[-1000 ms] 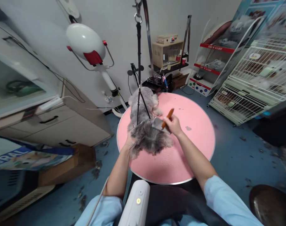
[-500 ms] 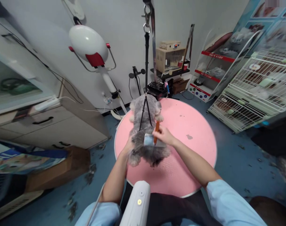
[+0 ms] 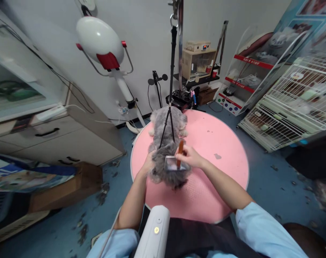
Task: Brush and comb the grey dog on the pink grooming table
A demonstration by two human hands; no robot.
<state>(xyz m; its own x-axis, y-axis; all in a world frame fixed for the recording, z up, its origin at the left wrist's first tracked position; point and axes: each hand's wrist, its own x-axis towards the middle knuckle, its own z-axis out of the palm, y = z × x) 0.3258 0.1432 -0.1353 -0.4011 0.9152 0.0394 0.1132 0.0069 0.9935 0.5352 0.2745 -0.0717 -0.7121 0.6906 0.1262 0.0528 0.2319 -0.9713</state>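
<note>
A fluffy grey dog (image 3: 164,125) is on the round pink grooming table (image 3: 222,172), its rear towards me. My right hand (image 3: 191,157) is closed around the brown handle of a slicker brush (image 3: 180,147). The brush's shiny flat back faces up, and its head lies on the fur at the dog's rear; the bristles are hidden. At the dog's left hind side, my left hand (image 3: 149,163) holds the fur, with its fingertips buried there. A black grooming strap (image 3: 172,68) comes down from above and splits into two cords around the dog's body.
A white dryer nozzle (image 3: 154,229) sticks up between my arms. Behind the table are a metal post (image 3: 180,46), a black tool tray (image 3: 179,98) and a white lamp-like machine (image 3: 100,43). Drawers (image 3: 55,139) stand left, wire cages (image 3: 294,104) right. Fur tufts litter the floor.
The brush head has moved slightly down along the fur at the dog's rear. My left hand stays at the dog's side. The whole view has shifted a little.
</note>
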